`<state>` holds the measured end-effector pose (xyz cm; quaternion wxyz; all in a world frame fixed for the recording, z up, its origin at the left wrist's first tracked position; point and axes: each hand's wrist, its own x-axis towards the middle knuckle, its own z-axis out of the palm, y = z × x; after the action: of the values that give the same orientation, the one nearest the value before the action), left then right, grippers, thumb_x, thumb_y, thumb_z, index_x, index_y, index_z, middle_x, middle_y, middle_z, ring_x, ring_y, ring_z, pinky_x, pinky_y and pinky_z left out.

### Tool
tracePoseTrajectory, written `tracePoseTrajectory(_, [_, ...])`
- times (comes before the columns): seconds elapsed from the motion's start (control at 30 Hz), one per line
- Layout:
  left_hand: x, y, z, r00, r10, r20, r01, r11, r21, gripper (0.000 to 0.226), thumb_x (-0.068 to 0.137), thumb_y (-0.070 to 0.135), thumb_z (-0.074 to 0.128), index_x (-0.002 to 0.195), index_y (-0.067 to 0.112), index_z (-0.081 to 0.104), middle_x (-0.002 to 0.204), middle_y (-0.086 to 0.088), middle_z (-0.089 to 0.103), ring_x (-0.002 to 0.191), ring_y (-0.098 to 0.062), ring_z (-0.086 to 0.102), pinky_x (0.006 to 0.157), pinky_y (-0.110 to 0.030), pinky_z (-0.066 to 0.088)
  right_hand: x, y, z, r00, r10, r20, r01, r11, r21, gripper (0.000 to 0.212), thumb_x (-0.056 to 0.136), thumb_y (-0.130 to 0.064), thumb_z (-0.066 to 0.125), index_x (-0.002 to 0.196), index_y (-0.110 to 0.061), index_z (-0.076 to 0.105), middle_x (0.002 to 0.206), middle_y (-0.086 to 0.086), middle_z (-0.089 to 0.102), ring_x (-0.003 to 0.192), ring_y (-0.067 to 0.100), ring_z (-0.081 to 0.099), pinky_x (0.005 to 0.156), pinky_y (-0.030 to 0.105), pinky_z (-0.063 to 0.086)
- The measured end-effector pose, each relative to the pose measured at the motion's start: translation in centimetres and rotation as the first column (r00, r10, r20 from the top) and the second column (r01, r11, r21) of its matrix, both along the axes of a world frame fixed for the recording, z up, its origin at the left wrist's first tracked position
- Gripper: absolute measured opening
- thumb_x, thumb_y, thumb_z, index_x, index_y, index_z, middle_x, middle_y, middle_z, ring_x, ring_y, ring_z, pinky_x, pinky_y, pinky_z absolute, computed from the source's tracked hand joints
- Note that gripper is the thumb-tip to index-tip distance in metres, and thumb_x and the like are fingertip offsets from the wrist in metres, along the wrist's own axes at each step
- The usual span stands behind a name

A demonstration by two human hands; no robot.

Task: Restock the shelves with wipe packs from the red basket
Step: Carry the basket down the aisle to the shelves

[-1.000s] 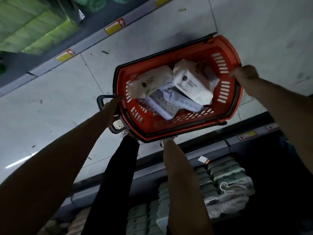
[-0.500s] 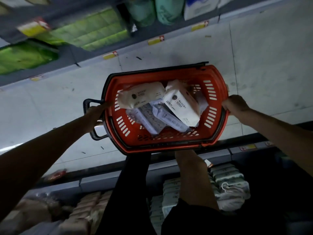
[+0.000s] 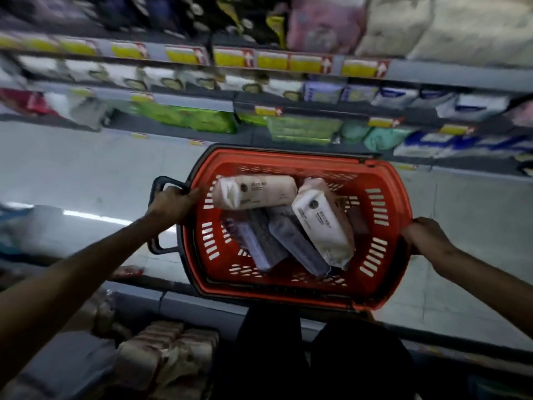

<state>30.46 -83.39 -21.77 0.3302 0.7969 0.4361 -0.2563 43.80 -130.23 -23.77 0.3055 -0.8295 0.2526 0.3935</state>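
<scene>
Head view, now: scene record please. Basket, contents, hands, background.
basket: red, held at both ends
contents: two white packs on top, grey packs beneath
left hand: grips the left end by the black handle
right hand: grips the right rim
background: stocked shelves, blurred

A store aisle, all of it blurred. The floor (image 3: 86, 174) is pale, glossy tile with thin seams, and a bright streak of light (image 3: 92, 215) lies on it at the left. Across the aisle run grey shelves (image 3: 447, 72) with yellow price labels (image 3: 184, 54) on their edges, stocked with green packs (image 3: 202, 119), white bundles (image 3: 467, 27) and a pink pack (image 3: 320, 27). Along the bottom a nearer shelf edge (image 3: 196, 303) shows, with beige packs (image 3: 161, 359) below it.
</scene>
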Motion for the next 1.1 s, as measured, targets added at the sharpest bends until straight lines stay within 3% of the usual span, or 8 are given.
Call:
tracePoseTrajectory(0.07, [-1.6, 2.6, 2.4, 0.998, -0.008, 0.062, 0.004, 0.998, 0.059, 0.094, 0.057, 0.096, 0.044, 0.085, 0.012, 0.074, 0.087, -0.017, 0.074, 0.085, -0.033, 0.072, 0.077, -0.038, 0.056, -0.3, 2.9, 2.5, 1.0, 0.029, -0.006, -0.029, 0.999, 0.013, 0.037, 0.059, -0.016, 0.061, 0.092, 0.001, 0.064, 0.082, 0.021, 0.069, 0.077, 0.036, 0.068, 0.082, 0.047, 0.059])
tracePoseTrajectory(0.23, [-7.2, 8.4, 6.7, 0.991, 0.08, 0.111, -0.099, 0.977, 0.186, 0.094, 0.076, 0.096, 0.04, 0.086, 0.01, 0.076, 0.096, -0.024, 0.074, 0.093, -0.041, 0.07, 0.091, -0.047, 0.056, -0.4, 9.8, 6.4, 0.985, 0.172, 0.018, -0.173, 0.983, 0.058, 0.01, 0.075, -0.002, 0.057, 0.083, 0.002, 0.063, 0.07, 0.016, 0.065, 0.067, 0.033, 0.064, 0.077, 0.046, 0.059])
tracePoseTrajectory(0.4, [-13.3, 13.7, 8.3, 0.965, 0.201, 0.167, -0.237, 0.943, 0.235, 0.085, 0.096, 0.079, 0.034, 0.058, 0.005, 0.055, 0.064, -0.015, 0.06, 0.068, -0.032, 0.058, 0.072, -0.038, 0.04, -0.3, 18.4, 8.4, 0.948, 0.317, 0.022, -0.318, 0.944, 0.089, 0.004, 0.071, -0.003, 0.054, 0.068, -0.003, 0.056, 0.056, 0.011, 0.056, 0.058, 0.03, 0.055, 0.066, 0.038, 0.053])
tracePoseTrajectory(0.6, [-21.1, 22.4, 6.9, 0.949, 0.289, 0.124, -0.314, 0.902, 0.297, 0.084, 0.103, 0.07, 0.025, 0.065, 0.003, 0.058, 0.077, -0.023, 0.065, 0.079, -0.039, 0.064, 0.078, -0.043, 0.049, -1.2, 31.3, 8.8, 0.874, 0.485, 0.011, -0.484, 0.869, 0.107, 0.015, 0.07, -0.002, 0.047, 0.065, -0.014, 0.039, 0.058, 0.007, 0.04, 0.057, 0.024, 0.043, 0.061, 0.037, 0.044])
tracePoseTrajectory(0.8, [-27.3, 33.2, 7.0, 0.953, 0.298, 0.049, -0.301, 0.92, 0.25, 0.102, 0.082, 0.097, 0.02, 0.067, 0.007, 0.066, 0.073, -0.014, 0.069, 0.073, -0.032, 0.065, 0.082, -0.046, 0.052, -4.0, 46.1, 8.8, 0.85, 0.526, 0.016, -0.526, 0.848, 0.067, 0.024, 0.076, 0.008, 0.045, 0.061, -0.011, 0.042, 0.042, 0.0, 0.045, 0.061, 0.028, 0.048, 0.065, 0.039, 0.048])
tracePoseTrajectory(0.9, [-30.0, 39.5, 7.5, 0.938, 0.341, 0.054, -0.344, 0.907, 0.243, 0.104, 0.076, 0.102, 0.022, 0.07, 0.009, 0.07, 0.08, -0.014, 0.072, 0.079, -0.034, 0.068, 0.09, -0.049, 0.054, -5.5, 53.7, 8.5, 0.83, 0.557, 0.024, -0.557, 0.827, 0.079, 0.029, 0.08, 0.01, 0.044, 0.059, -0.011, 0.045, 0.037, -0.002, 0.045, 0.055, 0.028, 0.048, 0.062, 0.035, 0.048])
tracePoseTrajectory(1.03, [-32.9, 47.1, 8.2, 0.934, 0.354, 0.049, -0.354, 0.897, 0.264, 0.103, 0.076, 0.102, 0.021, 0.075, 0.012, 0.072, 0.084, -0.014, 0.072, 0.082, -0.034, 0.068, 0.093, -0.052, 0.054, -6.6, 63.3, 8.6, 0.794, 0.607, 0.037, -0.607, 0.789, 0.098, 0.025, 0.08, 0.007, 0.045, 0.061, -0.009, 0.048, 0.053, 0.008, 0.051, 0.058, 0.029, 0.051, 0.068, 0.044, 0.052])
tracePoseTrajectory(1.1, [-34.3, 50.6, 8.6, 0.927, 0.373, 0.047, -0.37, 0.886, 0.28, 0.102, 0.076, 0.102, 0.021, 0.076, 0.013, 0.07, 0.084, -0.014, 0.071, 0.081, -0.035, 0.066, 0.09, -0.05, 0.054, -6.8, 68.2, 8.8, 0.773, 0.632, 0.052, -0.634, 0.766, 0.108, 0.031, 0.08, 0.009, 0.043, 0.057, -0.012, 0.04, 0.043, 0.0, 0.044, 0.053, 0.026, 0.044, 0.062, 0.04, 0.048])
